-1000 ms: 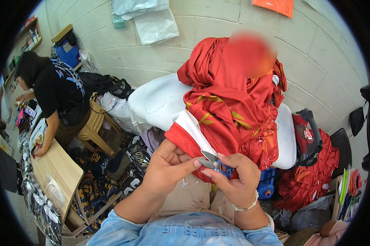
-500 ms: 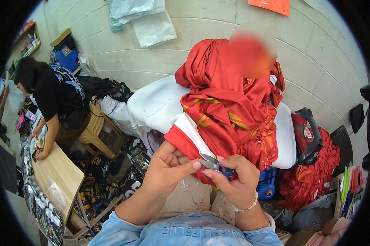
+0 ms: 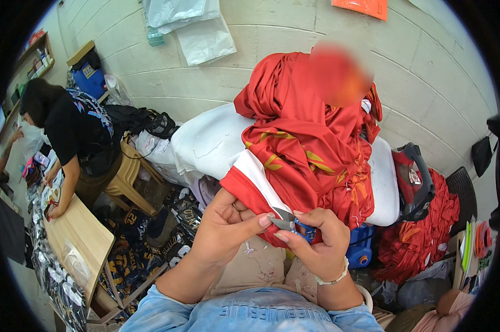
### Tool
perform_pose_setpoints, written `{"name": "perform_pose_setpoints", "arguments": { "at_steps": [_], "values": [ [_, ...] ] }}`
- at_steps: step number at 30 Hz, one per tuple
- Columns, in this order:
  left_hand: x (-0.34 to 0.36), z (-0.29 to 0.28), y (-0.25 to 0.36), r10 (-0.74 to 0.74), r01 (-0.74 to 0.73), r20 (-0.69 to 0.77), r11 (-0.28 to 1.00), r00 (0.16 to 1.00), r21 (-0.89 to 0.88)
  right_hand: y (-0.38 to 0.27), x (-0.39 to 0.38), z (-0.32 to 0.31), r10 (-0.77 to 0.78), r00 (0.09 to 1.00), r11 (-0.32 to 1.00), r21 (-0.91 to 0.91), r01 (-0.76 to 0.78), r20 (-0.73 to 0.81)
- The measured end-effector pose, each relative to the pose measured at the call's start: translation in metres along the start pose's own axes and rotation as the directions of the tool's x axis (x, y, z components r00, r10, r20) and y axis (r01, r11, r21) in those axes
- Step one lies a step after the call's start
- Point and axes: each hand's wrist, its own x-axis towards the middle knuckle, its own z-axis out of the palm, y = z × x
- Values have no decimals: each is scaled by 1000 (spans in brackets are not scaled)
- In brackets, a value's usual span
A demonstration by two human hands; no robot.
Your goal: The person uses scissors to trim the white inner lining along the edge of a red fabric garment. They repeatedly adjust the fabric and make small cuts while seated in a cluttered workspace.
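Observation:
My left hand (image 3: 219, 224) is closed on the hem of a red garment (image 3: 240, 191) with a white band, thumb and fingers pinching the cloth. In my right hand (image 3: 326, 240) is a pair of thread snips (image 3: 284, 222) with grey blades and a blue handle. The blades lie against the garment's edge, close beside my left thumbtip. Whether they grip a thread is too small to tell. The garment runs into a big heap of shiny red cloth (image 3: 294, 119) with yellow-orange markings, piled on a white padded board (image 3: 203, 138). Thread scraps dot my beige trousers (image 3: 261, 264).
A co-worker (image 3: 78, 130) leans over a wooden tabletop (image 3: 75, 235) at left, by a tan plastic chair (image 3: 125, 182). Dark printed garments (image 3: 125, 240) cover the floor. Right of the board stand a red-black appliance (image 3: 411, 185), a blue container (image 3: 362, 252) and more red cloth (image 3: 413, 243).
Both hands, the snips and the hem hold nearly the same position. Another person's arm has come into view at the far left.

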Motion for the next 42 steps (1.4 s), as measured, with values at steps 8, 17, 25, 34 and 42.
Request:
{"name": "perform_pose_setpoints", "arguments": {
  "at_steps": [8,17,25,34,42],
  "values": [
    [0,2,0,25,-25,13,1000,1000,0,2,-2,2,8,1000,1000,8,-8,-11],
    [2,3,0,16,-17,9,998,1000,67,6,-4,0,167,986,978,135,-162,-24],
    [5,6,1,64,-59,-28,989,998,134,14,-13,10,448,885,761,467,-450,122],
    [4,6,2,61,-63,16,988,998,143,12,-25,-2,108,992,986,136,-97,-71],
    [2,11,3,35,-38,21,989,999,140,13,-24,-5,-8,998,1000,19,9,-62]
  ]
}}
